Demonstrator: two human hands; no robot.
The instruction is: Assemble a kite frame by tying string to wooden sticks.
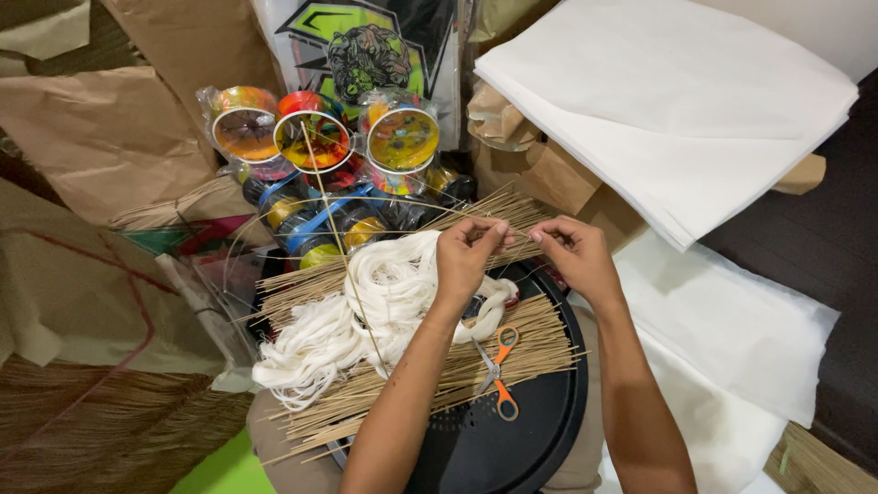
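Two hands pinch one thin stick.

From my remote seat I see orange-handled scissors lying on a round black tray, blades toward the upper left. Three colourful spools wrapped in clear plastic stand in a row at the top, with darker reels just below them. A stack of white paper sheets fills the upper right, more white sheets lie beneath it. Crumpled brown paper covers the left side, and a printed kite stands behind the spools.
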